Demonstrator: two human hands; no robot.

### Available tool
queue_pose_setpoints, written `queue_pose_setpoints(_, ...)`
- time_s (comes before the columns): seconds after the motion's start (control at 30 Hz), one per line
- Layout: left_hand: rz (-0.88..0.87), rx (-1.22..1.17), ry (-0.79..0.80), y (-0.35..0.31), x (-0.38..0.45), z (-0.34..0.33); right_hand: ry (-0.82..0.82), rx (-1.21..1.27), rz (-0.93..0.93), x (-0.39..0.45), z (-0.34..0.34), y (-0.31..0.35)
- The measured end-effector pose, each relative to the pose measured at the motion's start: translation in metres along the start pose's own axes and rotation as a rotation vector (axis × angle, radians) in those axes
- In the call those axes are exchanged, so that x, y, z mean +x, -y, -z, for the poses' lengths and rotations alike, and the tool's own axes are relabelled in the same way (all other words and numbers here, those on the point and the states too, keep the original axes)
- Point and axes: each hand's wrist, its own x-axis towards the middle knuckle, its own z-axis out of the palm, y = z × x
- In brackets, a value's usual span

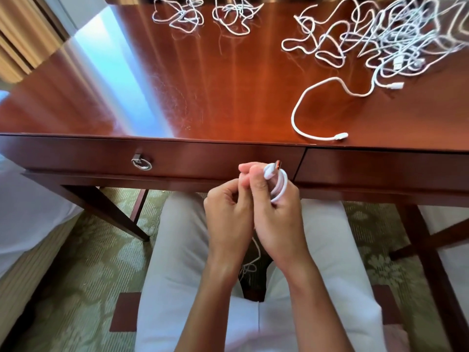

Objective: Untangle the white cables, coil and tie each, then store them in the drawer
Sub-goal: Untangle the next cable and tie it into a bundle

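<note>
The right hand (pixel 275 212) curls its fingers (pixel 291 193) round a small coiled white cable (pixel 278 185) held near the closed dark wooden drawer (pixel 177 158) with its metal ring pull (pixel 141 162). The left hand (pixel 228 212) pinches beside it, apparently on the cable's loose tail, though the view there is poor. A thin white strand (pixel 255 252) hangs between the wrists.

The coil could spring open if the right grip slackens before the tie is made, and the dangling strand might snag on the lap. On the glossy reddish wooden surface (pixel 228 85), the large tangle of white cables (pixel 396 39) at far right could drag along when one is pulled.

No brand, label or writing is legible.
</note>
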Motion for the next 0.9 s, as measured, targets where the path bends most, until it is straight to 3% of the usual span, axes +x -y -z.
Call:
queue_pose_setpoints(0.13,-0.205,0.178,-0.125,-0.01,0.001,0.012,0.035,-0.191,0.11,0.005,0.011,0.006)
queue_pose_setpoints(0.23,-0.45,0.113,0.145,-0.03,0.006,0.028,0.142,-0.286,0.12,0.009,0.016,0.016)
queue_pose_setpoints(0.3,-0.584,0.222,0.366,-0.037,0.015,0.039,0.222,-0.358,0.116,0.014,0.021,0.02)
queue_pose_setpoints(0.37,-0.618,0.312,0.468,-0.042,0.021,0.046,0.292,-0.425,0.052,0.021,0.026,0.023)
queue_pose_setpoints(0.47,-0.675,0.408,0.441,-0.04,0.028,0.052,0.364,-0.563,0.073,0.028,0.028,0.03)
queue_pose_setpoints(0.57,-0.791,0.501,0.367,-0.036,0.034,0.054,0.467,-0.542,0.075,0.029,0.027,0.04)
queue_pose_setpoints(0.7,-0.753,0.378,0.363,-0.035,0.04,0.048,0.737,-0.478,-0.011,0.031,0.031,0.045)
queue_pose_setpoints(0.9,-0.864,0.326,0.338,-0.041,0.033,0.028,0.856,-0.382,-0.101,0.022,0.036,0.047)
